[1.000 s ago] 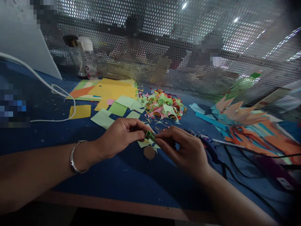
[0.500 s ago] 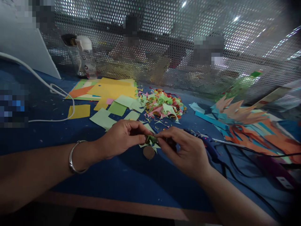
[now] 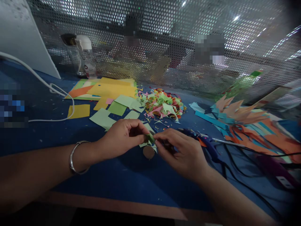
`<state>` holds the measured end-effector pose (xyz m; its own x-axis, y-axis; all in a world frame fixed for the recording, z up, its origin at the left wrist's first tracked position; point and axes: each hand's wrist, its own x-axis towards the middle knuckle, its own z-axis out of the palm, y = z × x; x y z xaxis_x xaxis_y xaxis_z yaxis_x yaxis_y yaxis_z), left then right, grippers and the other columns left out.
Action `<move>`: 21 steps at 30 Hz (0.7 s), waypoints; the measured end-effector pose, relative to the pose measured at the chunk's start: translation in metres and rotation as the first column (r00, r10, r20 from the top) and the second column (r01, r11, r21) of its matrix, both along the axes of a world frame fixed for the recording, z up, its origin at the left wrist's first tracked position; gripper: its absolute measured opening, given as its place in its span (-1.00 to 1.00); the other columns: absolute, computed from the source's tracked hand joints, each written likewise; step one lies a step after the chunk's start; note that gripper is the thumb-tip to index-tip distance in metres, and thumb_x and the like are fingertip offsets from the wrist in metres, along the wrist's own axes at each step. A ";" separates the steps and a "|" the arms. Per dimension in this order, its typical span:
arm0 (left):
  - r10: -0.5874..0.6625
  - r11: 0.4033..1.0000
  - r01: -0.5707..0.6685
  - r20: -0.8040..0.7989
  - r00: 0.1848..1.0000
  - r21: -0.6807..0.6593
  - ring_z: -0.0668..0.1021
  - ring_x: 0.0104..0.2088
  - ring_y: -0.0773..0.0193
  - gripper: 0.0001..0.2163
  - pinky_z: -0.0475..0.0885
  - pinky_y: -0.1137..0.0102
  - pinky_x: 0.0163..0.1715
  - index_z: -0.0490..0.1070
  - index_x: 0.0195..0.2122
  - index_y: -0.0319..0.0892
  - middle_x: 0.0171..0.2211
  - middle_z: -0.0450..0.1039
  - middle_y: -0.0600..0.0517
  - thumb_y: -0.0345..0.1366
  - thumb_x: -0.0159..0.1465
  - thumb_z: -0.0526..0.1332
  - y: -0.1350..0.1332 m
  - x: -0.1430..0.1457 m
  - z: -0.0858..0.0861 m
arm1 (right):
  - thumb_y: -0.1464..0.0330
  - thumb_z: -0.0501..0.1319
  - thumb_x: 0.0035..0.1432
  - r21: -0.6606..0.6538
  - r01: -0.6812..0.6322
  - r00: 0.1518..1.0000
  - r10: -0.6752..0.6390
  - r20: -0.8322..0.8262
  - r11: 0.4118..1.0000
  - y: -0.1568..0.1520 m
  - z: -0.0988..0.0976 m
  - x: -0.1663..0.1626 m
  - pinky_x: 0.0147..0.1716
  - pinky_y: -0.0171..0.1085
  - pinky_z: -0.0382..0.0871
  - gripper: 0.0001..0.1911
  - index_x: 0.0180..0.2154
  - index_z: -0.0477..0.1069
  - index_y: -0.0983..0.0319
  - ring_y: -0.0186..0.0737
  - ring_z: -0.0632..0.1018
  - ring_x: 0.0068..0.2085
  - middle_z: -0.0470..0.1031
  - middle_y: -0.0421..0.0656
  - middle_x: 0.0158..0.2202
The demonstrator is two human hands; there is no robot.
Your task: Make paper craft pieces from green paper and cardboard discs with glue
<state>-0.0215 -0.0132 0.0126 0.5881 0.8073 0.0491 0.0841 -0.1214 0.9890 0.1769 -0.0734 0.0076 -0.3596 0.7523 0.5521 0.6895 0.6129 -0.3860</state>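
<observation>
My left hand (image 3: 122, 138) and my right hand (image 3: 181, 150) meet over the blue table (image 3: 117, 175). Both pinch one small folded green paper piece (image 3: 150, 137) between thumb and fingertips, so each hand is closed on it. A bracelet sits on my left wrist. Just below the paper lies a small brown round disc (image 3: 149, 152). Pale green scraps (image 3: 144, 144) lie under the hands.
Yellow and green paper sheets (image 3: 110, 91) and a heap of coloured paper cuttings (image 3: 162, 105) lie behind my hands. A blue glue gun (image 3: 208, 146) with black cables is right of my right hand. Orange and blue paper shapes (image 3: 237, 121) lie far right. A bottle (image 3: 86, 56) and mesh screen stand behind.
The hands have drawn slightly closer and lower. The green paper piece shows less between the fingertips than before.
</observation>
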 end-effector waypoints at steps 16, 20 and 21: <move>-0.060 0.997 0.063 0.071 0.996 -0.043 0.48 -0.41 0.42 -0.95 0.35 0.48 -0.34 0.47 -0.35 -0.26 -0.45 0.46 0.09 -0.42 0.16 0.29 0.005 -0.001 -0.004 | 0.46 0.22 0.22 -0.033 -0.008 0.998 0.006 -0.064 0.999 -0.001 -0.001 0.004 -0.51 -0.40 0.33 -0.91 -0.24 0.50 0.29 -0.42 0.41 -0.51 0.45 -0.21 -0.45; -0.091 0.995 0.095 0.095 0.991 -0.031 0.47 -0.41 0.43 -0.94 0.36 0.49 -0.34 0.46 -0.35 -0.27 -0.44 0.46 0.09 -0.40 0.17 0.29 0.007 -0.001 -0.006 | 0.46 0.21 0.23 -0.052 -0.008 0.998 0.005 -0.065 0.999 0.000 -0.001 0.004 -0.52 -0.39 0.33 -0.91 -0.25 0.50 0.28 -0.41 0.41 -0.52 0.47 -0.21 -0.44; -0.096 0.995 0.100 0.097 0.991 -0.029 0.47 -0.41 0.43 -0.94 0.36 0.49 -0.34 0.45 -0.35 -0.27 -0.44 0.46 0.10 -0.40 0.17 0.29 0.008 -0.001 -0.006 | 0.46 0.21 0.23 -0.055 -0.003 0.998 0.000 -0.064 0.998 0.000 -0.001 0.004 -0.52 -0.39 0.33 -0.91 -0.25 0.50 0.28 -0.41 0.42 -0.52 0.48 -0.20 -0.43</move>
<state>-0.0225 -0.0054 0.0069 0.6584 0.7481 0.0822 -0.0210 -0.0909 0.9956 0.1807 -0.0738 0.0067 -0.3260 0.7816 0.5318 0.6611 0.5906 -0.4627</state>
